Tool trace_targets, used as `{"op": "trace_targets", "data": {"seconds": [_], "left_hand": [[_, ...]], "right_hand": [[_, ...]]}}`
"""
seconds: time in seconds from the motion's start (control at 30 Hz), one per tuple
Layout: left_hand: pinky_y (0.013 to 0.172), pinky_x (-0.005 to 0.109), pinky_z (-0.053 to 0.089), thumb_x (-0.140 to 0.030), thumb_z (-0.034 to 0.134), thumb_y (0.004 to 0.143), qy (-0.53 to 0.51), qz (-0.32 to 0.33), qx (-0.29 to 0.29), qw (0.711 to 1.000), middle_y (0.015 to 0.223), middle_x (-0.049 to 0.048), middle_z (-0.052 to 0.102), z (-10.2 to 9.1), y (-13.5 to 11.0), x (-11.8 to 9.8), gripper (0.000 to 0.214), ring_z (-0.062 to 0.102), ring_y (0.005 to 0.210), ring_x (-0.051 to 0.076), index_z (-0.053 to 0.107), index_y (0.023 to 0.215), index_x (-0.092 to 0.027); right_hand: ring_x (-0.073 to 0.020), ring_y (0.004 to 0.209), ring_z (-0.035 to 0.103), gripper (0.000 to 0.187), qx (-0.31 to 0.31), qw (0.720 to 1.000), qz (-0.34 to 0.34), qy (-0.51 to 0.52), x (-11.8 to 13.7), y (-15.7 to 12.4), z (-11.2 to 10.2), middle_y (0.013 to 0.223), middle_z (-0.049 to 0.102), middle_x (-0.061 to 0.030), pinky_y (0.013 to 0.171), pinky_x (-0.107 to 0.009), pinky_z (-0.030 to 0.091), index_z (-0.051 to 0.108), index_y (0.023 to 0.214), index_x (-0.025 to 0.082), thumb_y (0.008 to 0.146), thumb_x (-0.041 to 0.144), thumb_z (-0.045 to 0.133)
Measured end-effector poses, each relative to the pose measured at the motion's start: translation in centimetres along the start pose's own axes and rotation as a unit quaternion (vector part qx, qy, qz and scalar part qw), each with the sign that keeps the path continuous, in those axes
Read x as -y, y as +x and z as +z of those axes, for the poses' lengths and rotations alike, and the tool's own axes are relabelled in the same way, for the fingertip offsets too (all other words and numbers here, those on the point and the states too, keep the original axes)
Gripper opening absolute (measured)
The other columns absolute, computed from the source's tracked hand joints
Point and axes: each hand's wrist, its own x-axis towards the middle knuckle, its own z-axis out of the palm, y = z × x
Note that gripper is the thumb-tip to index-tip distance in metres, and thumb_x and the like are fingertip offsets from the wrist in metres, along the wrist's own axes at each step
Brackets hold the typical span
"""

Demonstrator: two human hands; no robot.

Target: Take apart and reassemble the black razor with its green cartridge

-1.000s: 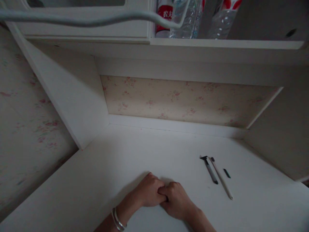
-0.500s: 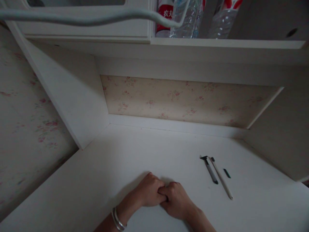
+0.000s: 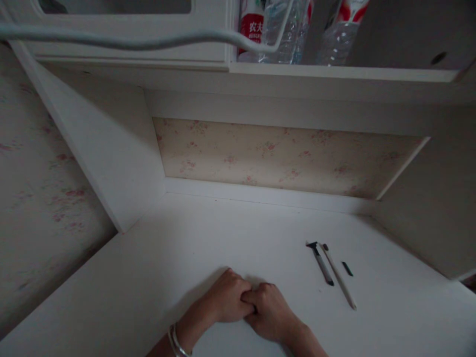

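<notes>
My left hand [image 3: 231, 297], with two silver bangles [image 3: 174, 341] on its wrist, rests closed on the white desk top [image 3: 156, 277]. Pressed up against it is my right hand [image 3: 268, 311], also closed, their curled fingers meeting knuckles up. No object pokes out of either one, though the palms face down and are hidden. To the right of my hands lies a slim tool [image 3: 323, 267] with a dark T-shaped head and a grey handle. Beside it are a white pen-like stick [image 3: 340, 280] with a dark end and a short dark green strip [image 3: 347, 268]. Neither hand touches them.
A pale curved bar [image 3: 141, 40] crosses the top of the view. Behind it, plastic bottles [image 3: 339, 44] stand on an overhead shelf [image 3: 334, 73]. White side panels flank the desk, and flowered wallpaper [image 3: 267, 153] shows at the back.
The view has shifted slightly, so everything sits a little lower and farther left. My hands stay pressed together in the same pose, and the things on the desk have not moved.
</notes>
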Motion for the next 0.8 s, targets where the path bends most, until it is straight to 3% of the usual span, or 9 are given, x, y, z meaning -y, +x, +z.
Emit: {"op": "trace_targets", "data": {"seconds": [0.8], "left_hand": [[0.076,0.029,0.044,-0.028,0.062,0.067,0.002,0.006,-0.007,1.0,0.071,0.0034,0.072,0.05,0.01,0.13,0.012,0.066,0.071,0.021,0.07,0.068,-0.019]], "right_hand": [[-0.0196,0.066,0.066,0.018,-0.021,1.0,-0.005,0.005,0.02,-0.05,0.01,0.071,0.072,-0.0011,0.058,-0.026,0.037,0.066,0.07,0.023,0.066,0.016,0.05]]}}
